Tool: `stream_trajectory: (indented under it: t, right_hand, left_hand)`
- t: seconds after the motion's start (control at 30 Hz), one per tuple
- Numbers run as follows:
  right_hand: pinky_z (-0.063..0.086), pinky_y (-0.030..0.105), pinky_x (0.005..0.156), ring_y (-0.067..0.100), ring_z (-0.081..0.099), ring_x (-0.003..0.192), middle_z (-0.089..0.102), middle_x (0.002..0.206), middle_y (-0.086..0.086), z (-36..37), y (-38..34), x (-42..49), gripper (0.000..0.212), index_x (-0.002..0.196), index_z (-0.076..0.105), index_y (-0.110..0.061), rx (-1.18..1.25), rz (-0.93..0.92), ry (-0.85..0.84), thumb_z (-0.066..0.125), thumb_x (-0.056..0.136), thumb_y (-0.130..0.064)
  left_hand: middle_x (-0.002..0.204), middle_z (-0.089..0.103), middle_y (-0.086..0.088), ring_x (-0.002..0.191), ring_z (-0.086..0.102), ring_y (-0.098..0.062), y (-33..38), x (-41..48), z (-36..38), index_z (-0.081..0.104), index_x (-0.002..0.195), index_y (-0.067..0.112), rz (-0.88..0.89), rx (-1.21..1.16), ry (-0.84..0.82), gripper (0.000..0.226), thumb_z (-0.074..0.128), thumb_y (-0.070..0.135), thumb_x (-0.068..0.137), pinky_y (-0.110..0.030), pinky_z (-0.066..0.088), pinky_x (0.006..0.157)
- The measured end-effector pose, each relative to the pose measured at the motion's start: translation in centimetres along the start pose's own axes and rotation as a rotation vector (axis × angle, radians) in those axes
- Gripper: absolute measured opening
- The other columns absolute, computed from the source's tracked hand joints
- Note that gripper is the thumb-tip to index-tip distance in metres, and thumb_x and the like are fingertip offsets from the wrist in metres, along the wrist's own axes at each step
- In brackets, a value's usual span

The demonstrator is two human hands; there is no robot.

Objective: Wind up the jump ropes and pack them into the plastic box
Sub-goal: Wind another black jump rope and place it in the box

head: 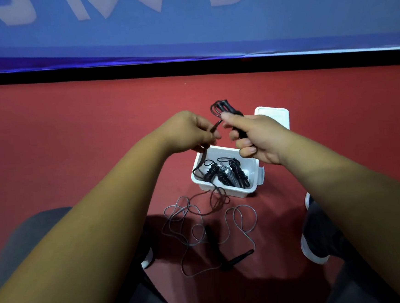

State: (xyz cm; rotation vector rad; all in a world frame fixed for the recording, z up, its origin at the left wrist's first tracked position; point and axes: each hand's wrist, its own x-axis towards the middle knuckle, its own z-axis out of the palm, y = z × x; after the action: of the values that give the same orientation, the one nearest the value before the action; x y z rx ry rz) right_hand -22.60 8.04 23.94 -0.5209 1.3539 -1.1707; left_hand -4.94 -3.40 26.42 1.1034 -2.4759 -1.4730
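Note:
My right hand [253, 137] grips the two black handles of a jump rope [224, 110], held upright above the white plastic box [223, 192]. My left hand [188, 132] pinches that rope's black cord [204, 158] just left of the handles; the cord hangs down past the box's left rim and loops on the floor. Inside the box lie wound ropes [227, 173], black and grey. A second loose rope with a grey cord [238, 222] and black handles [238, 258] sprawls on the red floor in front of the box.
The box's white lid [275, 116] lies on the floor behind the box, partly hidden by my right hand. My legs and white-soled shoes [312, 250] flank the loose rope. A blue banner with a black base strip [187, 66] runs across the far side.

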Motion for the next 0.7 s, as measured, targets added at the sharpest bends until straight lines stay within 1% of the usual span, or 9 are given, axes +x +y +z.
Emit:
stream_trajectory:
  t: [0.07,0.1,0.17,0.33,0.4,0.5,0.6,0.63,0.7]
  right_hand:
    - [0.02,0.02,0.039,0.007,0.025,0.051,0.05,0.072,-0.003,-0.2,-0.5,0.0,0.058,0.11,0.065,-0.013,0.051,0.016,0.012,0.071,0.09,-0.067]
    - [0.02,0.02,0.039,0.007,0.024,0.051,0.05,0.071,-0.003,-0.3,-0.6,0.0,0.065,0.109,0.065,-0.013,0.063,0.024,0.019,0.067,0.089,-0.075]
    - [0.019,0.019,0.038,0.007,0.022,0.05,0.051,0.069,-0.002,-0.4,-0.7,0.0,0.067,0.107,0.066,-0.014,0.075,0.033,0.029,0.062,0.089,-0.079]
    - [0.015,0.02,0.038,0.007,0.022,0.048,0.049,0.069,-0.002,-0.3,-0.7,-0.3,0.042,0.101,0.063,-0.014,0.126,0.052,0.029,0.064,0.1,-0.056]
    - [0.015,0.021,0.038,0.008,0.022,0.049,0.049,0.07,-0.002,-0.3,-0.8,-0.3,0.032,0.1,0.059,-0.015,0.158,0.058,0.032,0.065,0.1,-0.047]
    - [0.015,0.021,0.037,0.008,0.021,0.049,0.05,0.071,-0.001,0.0,-1.1,-0.6,0.02,0.104,0.052,-0.017,0.191,0.063,0.026,0.062,0.101,-0.035]
    - [0.013,0.02,0.037,0.007,0.022,0.049,0.05,0.071,-0.001,0.5,-1.7,-0.8,0.013,0.104,0.051,-0.017,0.195,0.037,0.007,0.058,0.101,-0.027]
    - [0.013,0.02,0.038,0.007,0.022,0.049,0.05,0.07,-0.001,0.5,-1.9,-0.9,0.012,0.104,0.052,-0.016,0.193,0.024,0.006,0.058,0.101,-0.026]
    - [0.012,0.02,0.038,0.007,0.022,0.048,0.05,0.07,-0.001,0.5,-2.3,-1.0,0.011,0.103,0.052,-0.016,0.189,-0.003,0.014,0.058,0.102,-0.025]
  left_hand:
    - [0.088,0.076,-0.007,0.077,0.069,-0.013,0.1,0.0,-0.4,0.079,0.106,0.004,0.004,-0.196,-0.029,0.014,0.077,0.007,0.092,-0.028,0.062,0.077]
    - [0.09,0.076,-0.007,0.079,0.07,-0.014,0.1,0.0,-0.6,0.078,0.106,0.004,0.004,-0.238,-0.044,0.015,0.078,0.007,0.091,-0.029,0.063,0.079]
    - [0.087,0.074,-0.006,0.078,0.069,-0.013,0.2,0.0,-0.6,0.077,0.104,0.003,0.013,-0.246,-0.067,0.015,0.079,0.005,0.089,-0.027,0.062,0.078]
    - [0.084,0.074,-0.003,0.07,0.066,-0.009,0.0,0.3,-0.3,0.078,0.101,0.005,0.016,-0.153,-0.054,0.017,0.083,0.011,0.086,-0.022,0.057,0.069]
    - [0.078,0.074,0.005,0.068,0.065,-0.005,-0.2,0.5,-0.4,0.079,0.098,0.01,0.006,-0.09,-0.037,0.014,0.084,0.015,0.086,-0.023,0.055,0.069]
    - [0.069,0.07,0.011,0.065,0.061,-0.002,-0.5,0.7,-0.4,0.079,0.091,0.019,0.003,0.092,-0.001,0.009,0.085,0.025,0.087,-0.024,0.054,0.07]
    - [0.066,0.067,0.017,0.062,0.057,0.001,-0.5,0.9,0.1,0.077,0.089,0.019,0.026,0.113,-0.017,0.01,0.083,0.028,0.089,-0.023,0.049,0.07]
    - [0.067,0.068,0.016,0.063,0.058,0.001,-0.5,1.0,0.1,0.077,0.091,0.017,0.028,0.094,-0.024,0.011,0.082,0.027,0.09,-0.024,0.048,0.071]
    - [0.083,0.077,0.001,0.074,0.065,-0.007,-0.7,1.1,0.2,0.076,0.097,0.012,0.015,-0.012,-0.058,0.014,0.08,0.024,0.092,-0.029,0.053,0.077]
